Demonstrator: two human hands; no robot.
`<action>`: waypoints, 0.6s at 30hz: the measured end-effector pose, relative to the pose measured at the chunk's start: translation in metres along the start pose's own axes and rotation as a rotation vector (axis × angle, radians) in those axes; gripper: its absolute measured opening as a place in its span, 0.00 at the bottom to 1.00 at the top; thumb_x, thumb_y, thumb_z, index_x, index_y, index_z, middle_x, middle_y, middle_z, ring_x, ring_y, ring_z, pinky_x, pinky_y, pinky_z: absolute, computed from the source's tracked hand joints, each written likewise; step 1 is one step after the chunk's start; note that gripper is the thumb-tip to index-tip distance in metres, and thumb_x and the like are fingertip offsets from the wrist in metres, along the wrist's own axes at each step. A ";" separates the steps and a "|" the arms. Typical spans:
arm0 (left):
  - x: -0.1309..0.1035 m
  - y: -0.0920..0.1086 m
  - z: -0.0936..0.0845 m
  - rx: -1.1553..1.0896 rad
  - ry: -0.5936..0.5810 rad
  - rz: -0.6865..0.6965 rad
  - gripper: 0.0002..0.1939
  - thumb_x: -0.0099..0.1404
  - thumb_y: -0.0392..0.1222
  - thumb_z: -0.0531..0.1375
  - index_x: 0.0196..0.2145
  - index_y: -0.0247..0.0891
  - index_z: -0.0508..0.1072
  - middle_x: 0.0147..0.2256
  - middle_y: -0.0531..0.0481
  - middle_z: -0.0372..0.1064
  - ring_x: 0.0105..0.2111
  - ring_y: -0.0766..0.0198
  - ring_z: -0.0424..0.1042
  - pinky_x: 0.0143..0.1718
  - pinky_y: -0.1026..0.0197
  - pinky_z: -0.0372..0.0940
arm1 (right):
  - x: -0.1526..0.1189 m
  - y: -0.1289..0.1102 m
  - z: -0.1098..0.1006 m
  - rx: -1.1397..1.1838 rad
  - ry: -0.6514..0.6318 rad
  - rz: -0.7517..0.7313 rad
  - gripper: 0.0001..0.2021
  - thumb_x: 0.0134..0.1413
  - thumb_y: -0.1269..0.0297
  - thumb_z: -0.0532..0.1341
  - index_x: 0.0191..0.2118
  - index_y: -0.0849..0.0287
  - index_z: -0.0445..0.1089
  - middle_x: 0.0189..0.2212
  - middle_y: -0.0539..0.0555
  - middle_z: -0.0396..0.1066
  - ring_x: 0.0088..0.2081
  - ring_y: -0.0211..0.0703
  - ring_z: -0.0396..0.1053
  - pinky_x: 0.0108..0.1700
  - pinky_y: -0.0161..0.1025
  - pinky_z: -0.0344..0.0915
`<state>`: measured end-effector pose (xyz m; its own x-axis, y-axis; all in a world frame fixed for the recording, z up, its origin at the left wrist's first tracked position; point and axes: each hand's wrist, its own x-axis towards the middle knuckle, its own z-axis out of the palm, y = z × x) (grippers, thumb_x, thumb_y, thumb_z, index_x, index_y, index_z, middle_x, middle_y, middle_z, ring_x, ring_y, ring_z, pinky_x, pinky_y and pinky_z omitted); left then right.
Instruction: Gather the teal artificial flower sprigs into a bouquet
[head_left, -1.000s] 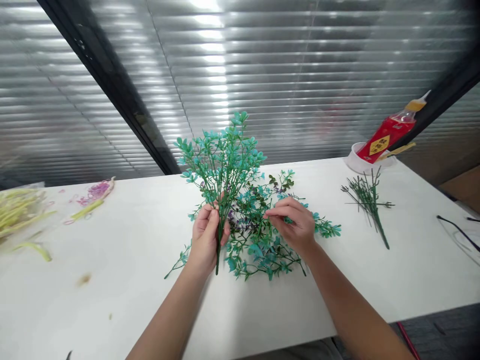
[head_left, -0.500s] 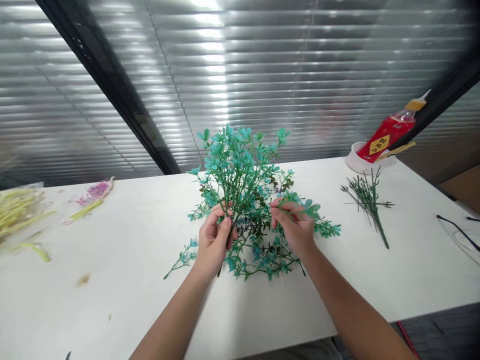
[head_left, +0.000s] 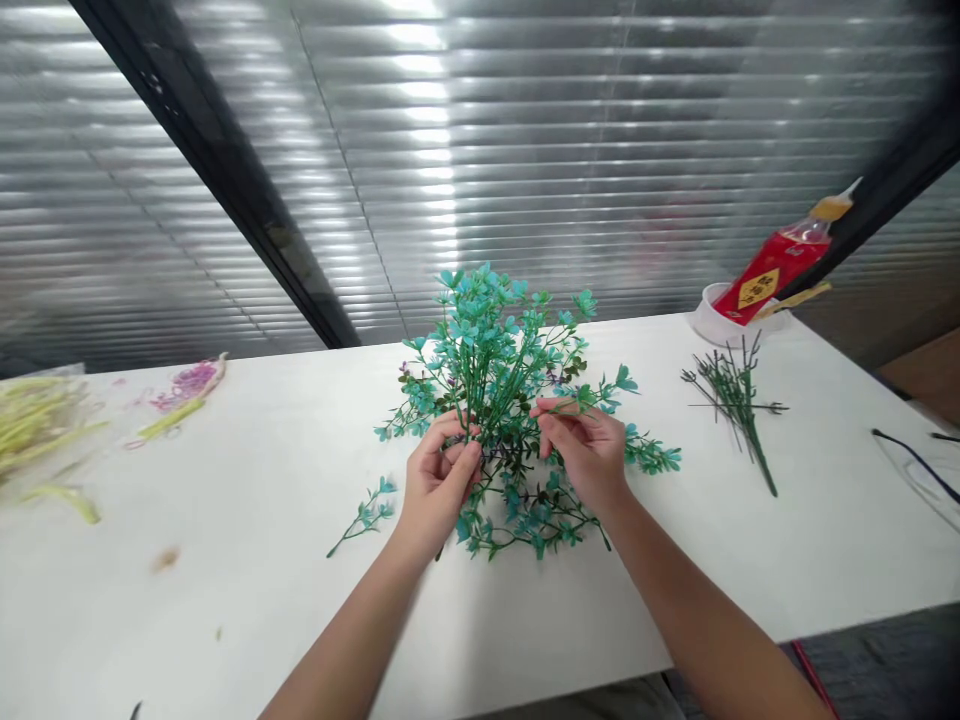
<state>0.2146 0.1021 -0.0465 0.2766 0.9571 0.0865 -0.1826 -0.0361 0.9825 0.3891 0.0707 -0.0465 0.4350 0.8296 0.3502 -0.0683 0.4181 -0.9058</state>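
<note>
My left hand (head_left: pixel 442 475) is closed around the stems of an upright bunch of artificial teal-leaved sprigs (head_left: pixel 484 335). To its right, my right hand (head_left: pixel 589 445) pinches a single artificial sprig (head_left: pixel 604 392), whose leaves fan out to the right above the knuckles. Beneath both hands, more teal and dark purple artificial foliage (head_left: pixel 536 520) lies spread on the white table (head_left: pixel 247 560). A small loose sprig (head_left: pixel 365 515) rests by itself to the left of my left hand. The lower ends of the held stems are hidden behind my fingers.
Bare green stems (head_left: pixel 739 400) lie on the right, near glasses (head_left: pixel 919 465). Behind them, a red bottle (head_left: pixel 776 265) leans in a white bowl (head_left: pixel 712 322). Yellow strips in a plastic bag (head_left: pixel 37 420) and purple bands (head_left: pixel 191 385) lie at the left. Blinds stand behind the table.
My left hand and the bunch have moved slightly right and down, closer to my right hand. The sprig in my right hand has tilted upward.
</note>
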 end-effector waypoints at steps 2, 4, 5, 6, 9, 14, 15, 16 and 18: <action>0.000 0.001 0.000 -0.001 -0.001 0.005 0.12 0.61 0.48 0.67 0.37 0.39 0.74 0.51 0.45 0.62 0.21 0.77 0.64 0.14 0.70 0.56 | 0.000 0.000 0.000 -0.016 0.000 0.004 0.08 0.53 0.59 0.68 0.37 0.56 0.78 0.30 0.52 0.79 0.17 0.32 0.66 0.19 0.34 0.68; 0.000 0.002 0.000 -0.015 -0.002 0.009 0.11 0.60 0.48 0.68 0.36 0.39 0.75 0.49 0.46 0.62 0.21 0.77 0.64 0.14 0.70 0.56 | 0.000 0.000 0.001 -0.022 0.006 0.001 0.09 0.53 0.57 0.68 0.37 0.57 0.77 0.31 0.52 0.79 0.17 0.32 0.66 0.19 0.34 0.68; 0.000 0.002 0.000 -0.024 -0.005 0.010 0.11 0.59 0.47 0.69 0.36 0.39 0.75 0.48 0.46 0.62 0.21 0.77 0.63 0.15 0.70 0.56 | 0.000 -0.001 0.001 -0.023 0.009 -0.002 0.10 0.53 0.57 0.68 0.37 0.57 0.76 0.31 0.52 0.79 0.17 0.32 0.65 0.19 0.34 0.68; 0.000 0.002 0.000 -0.032 -0.010 0.010 0.11 0.59 0.47 0.69 0.35 0.39 0.75 0.47 0.47 0.62 0.21 0.77 0.62 0.15 0.70 0.56 | 0.001 -0.001 0.001 -0.026 0.010 -0.004 0.10 0.54 0.57 0.67 0.37 0.57 0.76 0.31 0.52 0.80 0.17 0.32 0.66 0.19 0.34 0.68; -0.001 0.001 0.000 -0.038 -0.027 0.012 0.10 0.59 0.45 0.69 0.34 0.39 0.76 0.46 0.47 0.60 0.23 0.77 0.60 0.17 0.70 0.55 | 0.001 -0.002 0.001 -0.031 0.016 -0.005 0.08 0.55 0.58 0.67 0.35 0.57 0.74 0.33 0.53 0.79 0.17 0.32 0.66 0.19 0.34 0.68; -0.001 -0.002 0.000 -0.011 -0.068 0.039 0.08 0.61 0.44 0.68 0.35 0.40 0.76 0.45 0.47 0.58 0.24 0.76 0.60 0.19 0.69 0.56 | 0.002 -0.002 0.000 0.003 0.034 -0.041 0.08 0.57 0.58 0.66 0.33 0.57 0.75 0.34 0.52 0.78 0.17 0.31 0.67 0.20 0.34 0.67; -0.001 -0.003 0.000 0.003 -0.069 0.055 0.07 0.61 0.43 0.68 0.35 0.40 0.76 0.45 0.47 0.58 0.25 0.75 0.60 0.20 0.69 0.57 | 0.002 -0.001 -0.001 0.010 0.038 -0.042 0.08 0.57 0.58 0.66 0.33 0.57 0.75 0.34 0.52 0.78 0.17 0.31 0.67 0.20 0.34 0.67; -0.001 -0.004 0.000 0.022 -0.069 0.075 0.07 0.60 0.43 0.68 0.35 0.40 0.76 0.44 0.47 0.59 0.25 0.74 0.60 0.20 0.69 0.57 | 0.002 0.000 -0.001 0.016 0.044 -0.040 0.08 0.57 0.58 0.66 0.33 0.57 0.75 0.33 0.52 0.77 0.17 0.31 0.67 0.20 0.34 0.67; -0.001 -0.004 0.000 0.072 -0.066 0.113 0.06 0.60 0.42 0.68 0.34 0.40 0.77 0.42 0.46 0.60 0.28 0.70 0.62 0.21 0.68 0.59 | 0.002 0.003 -0.003 0.021 0.060 -0.024 0.09 0.57 0.56 0.66 0.34 0.57 0.75 0.34 0.52 0.76 0.17 0.31 0.66 0.20 0.34 0.67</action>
<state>0.2148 0.1016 -0.0507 0.3199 0.9250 0.2051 -0.1486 -0.1649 0.9751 0.3922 0.0726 -0.0493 0.4901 0.7956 0.3560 -0.0756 0.4457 -0.8920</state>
